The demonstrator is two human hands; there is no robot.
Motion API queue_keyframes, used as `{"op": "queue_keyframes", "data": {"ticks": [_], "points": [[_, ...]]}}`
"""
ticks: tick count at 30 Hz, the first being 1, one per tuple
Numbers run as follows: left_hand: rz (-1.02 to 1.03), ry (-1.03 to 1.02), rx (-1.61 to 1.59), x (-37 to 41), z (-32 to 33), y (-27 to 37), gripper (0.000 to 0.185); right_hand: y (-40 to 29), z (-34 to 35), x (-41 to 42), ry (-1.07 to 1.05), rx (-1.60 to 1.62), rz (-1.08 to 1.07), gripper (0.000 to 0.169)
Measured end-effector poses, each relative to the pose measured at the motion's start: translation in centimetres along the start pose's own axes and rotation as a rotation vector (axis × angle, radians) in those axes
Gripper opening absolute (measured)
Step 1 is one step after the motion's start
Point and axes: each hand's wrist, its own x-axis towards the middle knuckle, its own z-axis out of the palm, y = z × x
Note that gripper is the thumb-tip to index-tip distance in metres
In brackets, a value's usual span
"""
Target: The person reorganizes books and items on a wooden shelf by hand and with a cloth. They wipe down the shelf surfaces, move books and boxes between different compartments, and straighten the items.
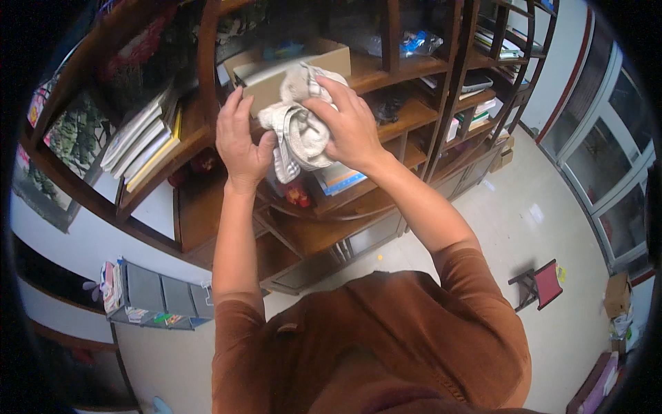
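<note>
My right hand (pixel 351 124) grips a crumpled off-white cloth (pixel 305 129) in front of a wooden shelf unit. My left hand (pixel 242 137) is at the left of the cloth, its fingers raised and spread and its thumb close to the cloth's edge; whether the thumb touches it I cannot tell. Just behind both hands an open cardboard box (pixel 336 61) stands on a shelf, partly hidden by the cloth and fingers. Below the cloth, books (pixel 339 181) lie in a lower compartment beside a red ornament (pixel 296 194).
Leaning books (pixel 147 145) fill a left shelf. A plastic bag with something blue (pixel 416 42) lies on the shelf at right. Dark uprights (pixel 209 67) divide the compartments. A folding stool (pixel 545 284) stands on the floor at right, a grey rack (pixel 145 292) at lower left.
</note>
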Motion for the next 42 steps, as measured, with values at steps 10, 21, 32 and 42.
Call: {"op": "queue_keyframes", "data": {"ticks": [10,21,32,42], "points": [[-0.006,-0.305,0.566,-1.6,2.9,-0.1,0.083,11.0,-2.4,-3.9,0.414,-0.168,0.154,0.052],[0.01,-0.327,0.691,-1.7,3.1,-0.2,0.077,12.7,-6.5,8.4,0.443,-0.22,0.03,0.051],[0.018,-0.33,0.708,-1.6,3.4,-0.1,0.073,13.6,-1.5,-4.3,0.368,-0.371,0.089,0.048],[0.064,-0.285,0.737,-1.6,3.6,-0.2,0.069,21.8,-5.4,-6.5,0.405,-0.491,0.182,0.035]]}}
